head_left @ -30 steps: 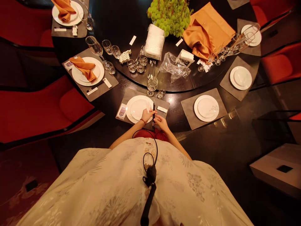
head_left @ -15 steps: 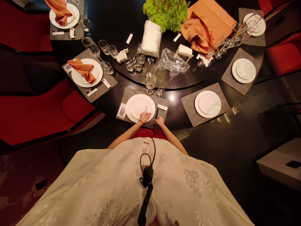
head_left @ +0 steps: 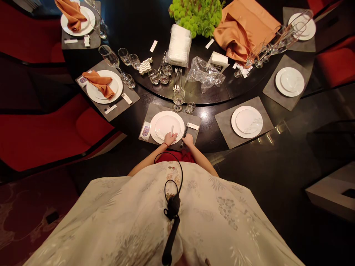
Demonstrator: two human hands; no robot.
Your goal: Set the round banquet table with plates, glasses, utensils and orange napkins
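Over the near edge of a stacked pair of white plates (head_left: 153, 127), my left hand (head_left: 169, 139) is closed on a slim white strip (head_left: 172, 130), whose exact kind I cannot make out. Just right of the plates, my right hand (head_left: 188, 140) pinches the lower part of dark chopsticks (head_left: 185, 132) that lean slightly to the right over the grey placemat (head_left: 155, 109). Their upper end is beside a small white rectangular piece (head_left: 193, 126). On the left of the placemat lies a white packet with a purple print (head_left: 145, 131).
A stemmed glass (head_left: 178, 96) and a small glass dish (head_left: 190, 107) stand beyond the plates. The turntable holds a wrapped white stack (head_left: 179, 46), crumpled clear plastic (head_left: 203, 75), orange cloths (head_left: 246, 27) and green plants (head_left: 195, 16). Red chairs (head_left: 50, 136) are at left.
The chopsticks have tilted, their lower end shifting slightly left while the right hand adjusts around them. The left hand keeps the white strip. The whole view has shifted a little.
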